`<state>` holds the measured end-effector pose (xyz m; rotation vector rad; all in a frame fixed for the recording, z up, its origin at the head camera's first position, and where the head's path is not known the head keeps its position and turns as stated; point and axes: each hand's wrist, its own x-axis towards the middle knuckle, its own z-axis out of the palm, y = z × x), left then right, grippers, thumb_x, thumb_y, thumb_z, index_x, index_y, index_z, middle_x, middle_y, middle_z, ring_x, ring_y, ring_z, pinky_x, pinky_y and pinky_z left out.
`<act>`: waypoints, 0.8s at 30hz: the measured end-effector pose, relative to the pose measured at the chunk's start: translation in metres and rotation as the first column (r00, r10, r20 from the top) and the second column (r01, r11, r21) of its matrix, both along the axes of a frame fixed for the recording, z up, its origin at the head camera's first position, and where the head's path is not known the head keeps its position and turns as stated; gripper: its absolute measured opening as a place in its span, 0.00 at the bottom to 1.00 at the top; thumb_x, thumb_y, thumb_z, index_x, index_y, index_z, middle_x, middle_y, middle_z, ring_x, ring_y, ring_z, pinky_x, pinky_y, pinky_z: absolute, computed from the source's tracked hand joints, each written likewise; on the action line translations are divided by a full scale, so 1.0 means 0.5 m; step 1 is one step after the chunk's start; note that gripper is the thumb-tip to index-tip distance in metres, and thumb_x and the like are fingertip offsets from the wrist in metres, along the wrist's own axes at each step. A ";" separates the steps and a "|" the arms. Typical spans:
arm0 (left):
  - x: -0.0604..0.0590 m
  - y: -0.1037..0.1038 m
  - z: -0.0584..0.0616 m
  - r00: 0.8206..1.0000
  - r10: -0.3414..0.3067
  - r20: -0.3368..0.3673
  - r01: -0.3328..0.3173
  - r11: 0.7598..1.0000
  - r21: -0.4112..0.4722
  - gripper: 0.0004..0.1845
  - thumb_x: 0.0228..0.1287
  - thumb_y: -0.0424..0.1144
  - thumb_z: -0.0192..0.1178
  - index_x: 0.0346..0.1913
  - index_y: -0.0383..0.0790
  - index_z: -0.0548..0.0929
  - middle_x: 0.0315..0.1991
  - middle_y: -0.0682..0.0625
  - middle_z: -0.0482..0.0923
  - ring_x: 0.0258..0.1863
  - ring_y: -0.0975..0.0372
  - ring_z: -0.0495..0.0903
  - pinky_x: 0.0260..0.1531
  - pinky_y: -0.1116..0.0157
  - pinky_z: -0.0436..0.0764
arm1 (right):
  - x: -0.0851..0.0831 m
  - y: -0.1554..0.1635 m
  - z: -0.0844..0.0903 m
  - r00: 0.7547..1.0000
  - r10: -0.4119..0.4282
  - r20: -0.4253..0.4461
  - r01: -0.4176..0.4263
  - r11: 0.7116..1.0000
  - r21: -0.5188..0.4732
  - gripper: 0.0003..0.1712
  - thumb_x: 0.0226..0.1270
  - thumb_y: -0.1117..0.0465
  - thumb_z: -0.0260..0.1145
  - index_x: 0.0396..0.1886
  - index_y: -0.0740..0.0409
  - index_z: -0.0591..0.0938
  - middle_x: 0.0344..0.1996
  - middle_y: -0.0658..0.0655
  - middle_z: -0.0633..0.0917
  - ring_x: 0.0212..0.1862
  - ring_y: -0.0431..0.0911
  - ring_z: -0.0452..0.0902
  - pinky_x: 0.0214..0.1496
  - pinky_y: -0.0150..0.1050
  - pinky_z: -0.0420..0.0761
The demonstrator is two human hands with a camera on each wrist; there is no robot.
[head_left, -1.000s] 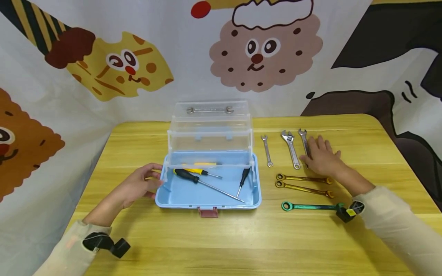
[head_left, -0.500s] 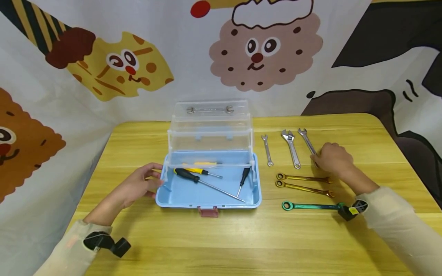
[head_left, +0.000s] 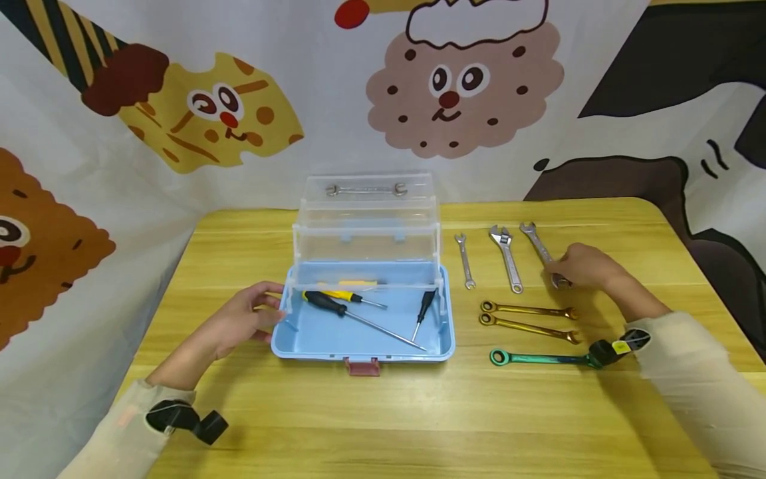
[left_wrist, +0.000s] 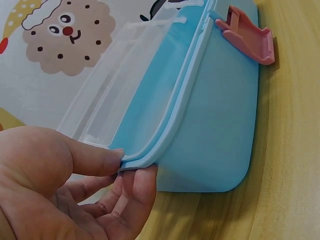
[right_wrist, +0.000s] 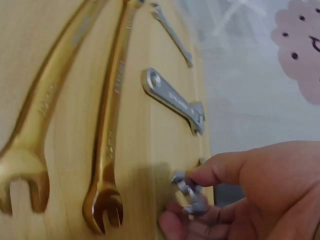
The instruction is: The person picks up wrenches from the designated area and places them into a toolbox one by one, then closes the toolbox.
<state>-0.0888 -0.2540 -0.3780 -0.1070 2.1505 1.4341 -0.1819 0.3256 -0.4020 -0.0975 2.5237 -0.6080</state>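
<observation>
My right hand (head_left: 568,271) pinches the lower end of a silver combination wrench (head_left: 540,247) at the right of the wooden table (head_left: 419,426). In the right wrist view, the thumb and fingers of that hand (right_wrist: 182,206) close on the wrench's ring end (right_wrist: 186,189), just off the wood. My left hand (head_left: 263,313) grips the left rim of an open blue toolbox (head_left: 311,339). The left wrist view shows the thumb on top of the toolbox rim (left_wrist: 165,145) and the fingers of that hand (left_wrist: 127,170) under it.
The toolbox holds a black screwdriver (head_left: 353,316), a yellow one (head_left: 344,296) and a small black one (head_left: 421,313). Its clear trays (head_left: 365,229) carry a wrench (head_left: 366,190). Beside it lie a small wrench (head_left: 463,261), an adjustable wrench (head_left: 506,259), two gold wrenches (head_left: 526,310) and a green one (head_left: 541,359).
My right hand went from lying flat over the silver wrench to pinching its lower end, which has swung slightly right. The left hand has stayed on the toolbox rim.
</observation>
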 end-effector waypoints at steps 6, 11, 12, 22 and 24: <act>0.000 -0.001 0.001 1.000 -0.001 0.008 0.001 1.000 -0.010 0.27 0.75 0.30 0.56 0.72 0.29 0.62 0.54 0.35 0.70 0.42 0.52 0.79 0.36 0.59 0.85 | 0.009 0.022 -0.008 0.996 -0.093 0.005 0.093 0.988 -0.123 0.20 0.79 0.60 0.53 0.37 0.73 0.81 0.18 0.51 0.74 0.22 0.44 0.64 0.27 0.40 0.69; 0.000 -0.002 0.000 1.000 -0.005 0.005 0.005 1.000 -0.003 0.27 0.75 0.30 0.56 0.72 0.29 0.62 0.54 0.35 0.70 0.42 0.52 0.78 0.36 0.59 0.85 | 0.028 0.038 -0.031 0.974 -0.214 -0.072 0.194 0.957 -0.218 0.29 0.79 0.53 0.58 0.61 0.78 0.69 0.42 0.68 0.80 0.36 0.48 0.72 0.33 0.40 0.74; 0.000 -0.002 0.000 1.000 -0.006 0.004 0.006 1.000 -0.001 0.27 0.75 0.30 0.56 0.72 0.29 0.62 0.54 0.35 0.70 0.42 0.52 0.78 0.36 0.59 0.85 | 0.031 0.041 -0.036 0.966 -0.238 -0.099 0.209 0.948 -0.242 0.33 0.79 0.52 0.59 0.66 0.77 0.67 0.46 0.70 0.79 0.37 0.48 0.73 0.34 0.39 0.76; -0.001 -0.002 -0.001 1.000 -0.013 0.003 0.013 1.000 -0.001 0.27 0.75 0.30 0.56 0.72 0.29 0.62 0.55 0.34 0.69 0.42 0.52 0.78 0.36 0.59 0.85 | 0.050 0.064 -0.080 0.884 -0.437 -0.165 0.292 0.792 -0.536 0.34 0.78 0.52 0.62 0.74 0.67 0.67 0.35 0.42 0.78 0.32 0.38 0.70 0.29 0.32 0.75; -0.001 -0.002 -0.001 1.000 -0.011 0.002 0.011 1.000 -0.002 0.27 0.75 0.30 0.56 0.72 0.29 0.62 0.55 0.34 0.69 0.42 0.52 0.78 0.36 0.59 0.85 | 0.050 0.065 -0.085 0.883 -0.451 -0.128 0.311 0.769 -0.559 0.32 0.79 0.52 0.60 0.73 0.66 0.69 0.38 0.40 0.77 0.35 0.37 0.70 0.31 0.31 0.76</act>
